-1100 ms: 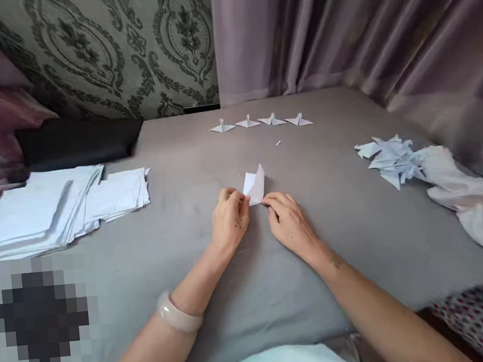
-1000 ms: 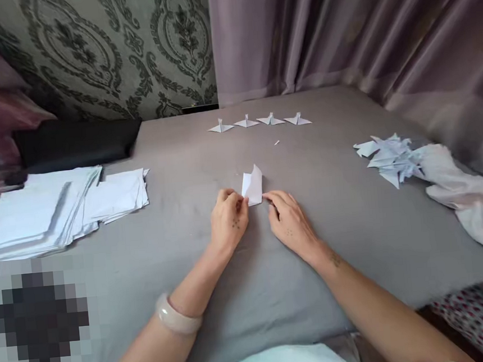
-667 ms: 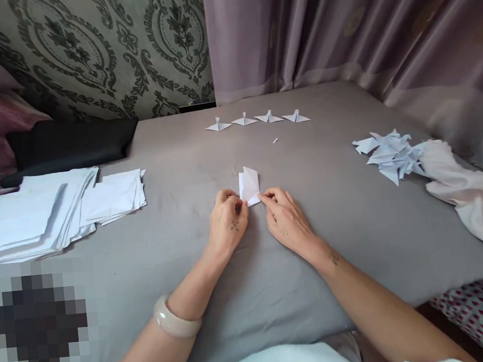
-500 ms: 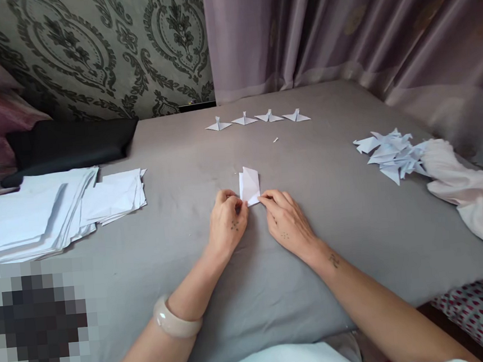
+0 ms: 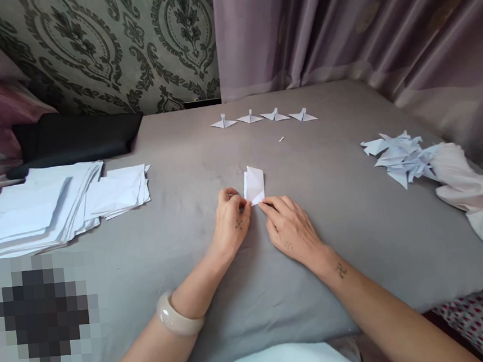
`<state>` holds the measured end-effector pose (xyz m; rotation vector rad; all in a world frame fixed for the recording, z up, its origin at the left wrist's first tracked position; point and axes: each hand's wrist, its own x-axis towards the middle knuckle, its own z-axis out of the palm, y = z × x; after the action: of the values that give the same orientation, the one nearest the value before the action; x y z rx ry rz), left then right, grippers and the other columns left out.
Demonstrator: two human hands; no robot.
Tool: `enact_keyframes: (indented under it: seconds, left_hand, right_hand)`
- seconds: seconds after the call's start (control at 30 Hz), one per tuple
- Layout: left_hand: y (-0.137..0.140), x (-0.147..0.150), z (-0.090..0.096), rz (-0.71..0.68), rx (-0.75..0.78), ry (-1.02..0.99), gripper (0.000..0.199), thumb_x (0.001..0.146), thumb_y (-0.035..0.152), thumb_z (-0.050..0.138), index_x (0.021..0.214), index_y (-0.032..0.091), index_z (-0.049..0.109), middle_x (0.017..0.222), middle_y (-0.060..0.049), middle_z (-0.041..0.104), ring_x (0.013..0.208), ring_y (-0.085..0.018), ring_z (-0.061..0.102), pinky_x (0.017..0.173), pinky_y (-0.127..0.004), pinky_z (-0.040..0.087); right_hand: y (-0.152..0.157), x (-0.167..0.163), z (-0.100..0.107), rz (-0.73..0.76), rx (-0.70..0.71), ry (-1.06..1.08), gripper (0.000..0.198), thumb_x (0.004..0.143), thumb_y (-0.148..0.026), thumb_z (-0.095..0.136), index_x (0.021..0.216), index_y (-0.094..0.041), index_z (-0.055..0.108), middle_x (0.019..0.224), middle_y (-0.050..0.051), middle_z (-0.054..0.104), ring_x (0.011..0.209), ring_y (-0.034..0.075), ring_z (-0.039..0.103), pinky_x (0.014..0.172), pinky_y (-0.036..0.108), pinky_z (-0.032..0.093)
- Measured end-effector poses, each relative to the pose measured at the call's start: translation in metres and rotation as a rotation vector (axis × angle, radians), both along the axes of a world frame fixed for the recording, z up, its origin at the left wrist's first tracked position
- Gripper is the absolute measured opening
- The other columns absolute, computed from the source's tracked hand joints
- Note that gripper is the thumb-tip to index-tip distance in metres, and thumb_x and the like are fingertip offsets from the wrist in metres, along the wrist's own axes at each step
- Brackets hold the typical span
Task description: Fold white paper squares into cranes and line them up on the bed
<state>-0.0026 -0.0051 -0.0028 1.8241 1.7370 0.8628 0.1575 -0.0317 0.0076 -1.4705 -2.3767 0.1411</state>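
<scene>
Just now, the folded paper (image 5: pixel 253 183) lay nearly flat on the grey cloth (image 5: pixel 181 265), at the middle of the scene, just beyond the hands. A second earlier its upper flap had stood up at a slant; at this moment it lay over the layer beneath, with a small triangle showing at the near right corner, so that fold looked to have been laid down, though perhaps not yet firmly creased. The left hand (image 5: pixel 231 218) was closed in a pinch on the near left corner. The right hand (image 5: pixel 291 226) had shifted from beside the right edge to the near edge, its fingertips touching the paper; whether they pinched it or only pressed could not be told.

The fingers hid both near corners, and the layers under the flap were out of sight. Farther off, a row of four winged paper figures (image 5: pixel 276 116) was too small for its folds to be read, as was a white scrap (image 5: pixel 280 139) nearer. To the right, a heap of folded paper pieces (image 5: pixel 404 155) overlapped too much to count, touching a pale cloth (image 5: pixel 479 194) cut off on the right. Far left, paper stacks (image 5: pixel 20 211) ran out of view; near left, pixelation masked a dark shape (image 5: pixel 42 319).
</scene>
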Motion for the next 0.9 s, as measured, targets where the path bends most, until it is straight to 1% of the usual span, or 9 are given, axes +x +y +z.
enact_keyframes:
  seconds: [0.13, 0.23, 0.37, 0.47, 0.7, 0.9]
  left_hand:
    - [0.000, -0.002, -0.004, 0.008, 0.043, 0.026, 0.009, 0.084, 0.020, 0.061, 0.076, 0.015, 0.063, 0.110, -0.011, 0.052, 0.096, -0.021, 0.056, 0.086, -0.038, 0.049]
    - [0.001, -0.004, -0.005, 0.028, 0.048, 0.057, 0.009, 0.082, 0.020, 0.063, 0.074, 0.017, 0.063, 0.110, -0.010, 0.053, 0.103, -0.024, 0.051, 0.093, -0.042, 0.045]
    - [0.002, -0.006, -0.005, 0.037, -0.001, 0.003, 0.003, 0.080, 0.018, 0.065, 0.077, 0.016, 0.063, 0.111, -0.009, 0.053, 0.106, -0.025, 0.049, 0.096, -0.044, 0.043]
    - [0.003, -0.008, -0.005, 0.042, -0.010, -0.037, 0.002, 0.079, 0.016, 0.064, 0.078, 0.017, 0.064, 0.110, -0.008, 0.053, 0.107, -0.024, 0.049, 0.098, -0.045, 0.042]
    - [0.002, -0.007, -0.003, 0.036, -0.008, -0.063, 0.007, 0.078, 0.012, 0.060, 0.077, 0.017, 0.064, 0.109, -0.008, 0.054, 0.104, -0.023, 0.050, 0.097, -0.044, 0.043]
    - [0.002, -0.007, -0.002, 0.055, 0.004, -0.061, 0.013, 0.076, 0.008, 0.054, 0.079, 0.016, 0.063, 0.109, -0.009, 0.055, 0.103, -0.022, 0.049, 0.094, -0.039, 0.044]
  right_hand:
    - [-0.002, -0.004, 0.004, -0.010, -0.018, -0.046, 0.042, 0.089, -0.013, 0.042, 0.129, -0.016, 0.053, 0.115, 0.009, 0.062, 0.097, 0.023, 0.052, 0.084, 0.037, 0.043]
    - [-0.003, -0.008, 0.006, -0.005, -0.026, -0.073, 0.040, 0.090, -0.016, 0.042, 0.128, -0.014, 0.054, 0.115, 0.011, 0.061, 0.098, 0.024, 0.051, 0.084, 0.038, 0.041]
    - [-0.003, -0.009, 0.008, 0.017, -0.024, -0.091, 0.040, 0.089, -0.015, 0.041, 0.127, -0.011, 0.054, 0.117, 0.012, 0.059, 0.101, 0.024, 0.050, 0.086, 0.037, 0.040]
    - [-0.003, -0.009, 0.007, 0.036, -0.017, -0.112, 0.041, 0.089, -0.016, 0.042, 0.127, -0.013, 0.055, 0.117, 0.011, 0.059, 0.099, 0.025, 0.051, 0.085, 0.038, 0.039]
    - [-0.001, -0.012, 0.009, 0.055, 0.007, -0.138, 0.041, 0.086, -0.018, 0.047, 0.126, -0.018, 0.056, 0.109, 0.012, 0.060, 0.095, 0.025, 0.053, 0.084, 0.040, 0.036]
    - [0.006, -0.017, 0.015, 0.113, -0.006, -0.183, 0.039, 0.088, -0.022, 0.047, 0.125, -0.020, 0.058, 0.099, 0.010, 0.059, 0.085, 0.022, 0.057, 0.085, 0.039, 0.034]
